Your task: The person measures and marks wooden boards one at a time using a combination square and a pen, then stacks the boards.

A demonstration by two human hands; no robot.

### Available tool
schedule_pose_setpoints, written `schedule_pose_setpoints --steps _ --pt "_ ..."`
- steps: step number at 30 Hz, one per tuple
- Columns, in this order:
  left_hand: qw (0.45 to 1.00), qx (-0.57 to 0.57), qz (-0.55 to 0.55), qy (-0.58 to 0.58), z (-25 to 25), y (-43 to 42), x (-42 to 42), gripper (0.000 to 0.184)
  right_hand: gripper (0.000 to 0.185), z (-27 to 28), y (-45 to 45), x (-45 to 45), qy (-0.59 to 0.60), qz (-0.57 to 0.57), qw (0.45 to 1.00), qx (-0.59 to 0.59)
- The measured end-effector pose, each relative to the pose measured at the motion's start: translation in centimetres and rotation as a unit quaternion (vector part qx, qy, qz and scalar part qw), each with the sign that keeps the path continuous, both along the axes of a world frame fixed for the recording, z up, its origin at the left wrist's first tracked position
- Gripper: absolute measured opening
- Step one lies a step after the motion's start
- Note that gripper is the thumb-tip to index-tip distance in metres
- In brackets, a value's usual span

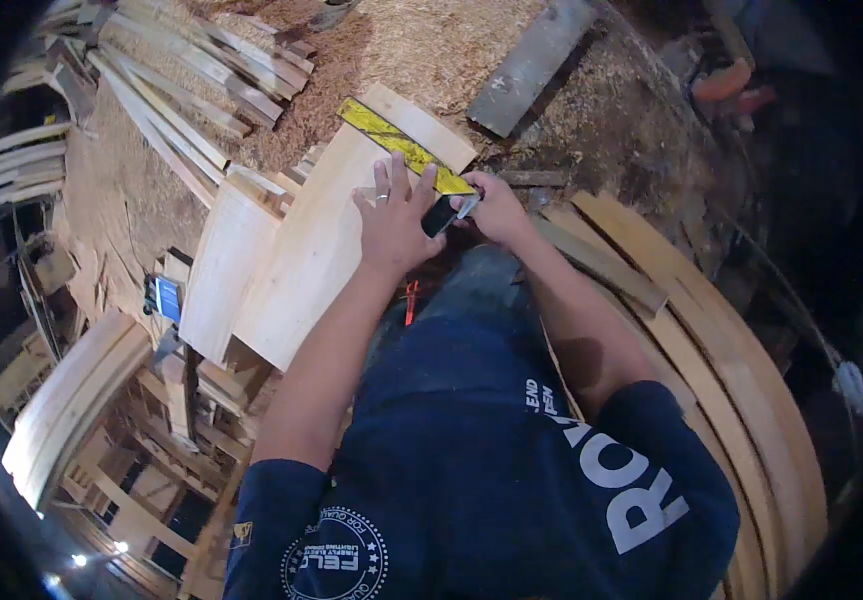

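Note:
A yellow-bladed try square point(402, 145) lies across a pale, wide board point(317, 240), near the board's far end. My left hand point(395, 222), with a ring on one finger, rests flat on the board. Its spread fingertips touch the blade's near edge, and its thumb is by the square's black stock point(439, 216). At the blade's right end, my right hand point(500, 208) is closed, fingers bent beside a grey metal part of the square point(468, 206). What those fingers pinch is hidden.
Another pale board point(232, 265) lies to the left. Long curved planks point(722, 370) are stacked at right. Wood strips point(202, 65) and a grey plank point(532, 70) lie on shavings ahead. A blue-labelled item point(167, 298) and stacked timber point(77, 405) are at left.

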State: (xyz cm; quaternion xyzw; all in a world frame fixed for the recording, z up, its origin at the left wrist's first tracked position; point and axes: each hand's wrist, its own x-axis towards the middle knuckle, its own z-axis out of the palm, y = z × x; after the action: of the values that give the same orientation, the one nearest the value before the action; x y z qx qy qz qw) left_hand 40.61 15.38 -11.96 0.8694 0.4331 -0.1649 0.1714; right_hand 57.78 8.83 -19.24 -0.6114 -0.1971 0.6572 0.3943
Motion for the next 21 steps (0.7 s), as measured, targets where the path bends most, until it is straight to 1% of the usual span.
schedule_pose_setpoints --steps 1,4,7,8,10,13,16,21 --pt "1.000 -0.002 0.002 -0.002 0.0 0.1 0.0 0.109 0.025 0.2 0.2 0.1 -0.005 0.010 1.000 0.010" --pt "1.000 -0.009 0.010 -0.013 0.1 0.2 0.0 0.109 0.024 2.2 1.0 1.1 -0.091 0.093 0.991 -0.024" --pt "0.999 -0.015 0.022 -0.026 0.3 0.0 -0.1 0.108 0.024 1.2 1.0 1.4 -0.115 0.098 0.989 0.007" --pt "0.999 -0.018 0.025 -0.028 0.3 0.0 -0.1 0.108 0.024 1.0 0.9 1.8 -0.135 0.113 0.984 0.002" --pt "0.998 -0.024 0.033 -0.038 0.5 0.0 0.0 0.108 0.025 3.3 1.8 2.1 -0.176 0.144 0.974 -0.010" --pt "0.997 -0.030 0.049 -0.055 0.5 0.1 -0.1 0.110 0.025 0.0 1.4 2.6 -0.046 0.111 0.993 -0.013" --pt "0.995 -0.035 0.067 -0.061 0.5 -0.3 -0.3 0.109 0.024 -1.0 1.5 3.4 -0.107 0.181 0.978 0.011" --pt "0.991 -0.045 0.092 -0.080 0.4 -0.4 -0.4 0.108 0.022 -0.2 1.8 3.5 -0.027 0.142 0.989 -0.028"
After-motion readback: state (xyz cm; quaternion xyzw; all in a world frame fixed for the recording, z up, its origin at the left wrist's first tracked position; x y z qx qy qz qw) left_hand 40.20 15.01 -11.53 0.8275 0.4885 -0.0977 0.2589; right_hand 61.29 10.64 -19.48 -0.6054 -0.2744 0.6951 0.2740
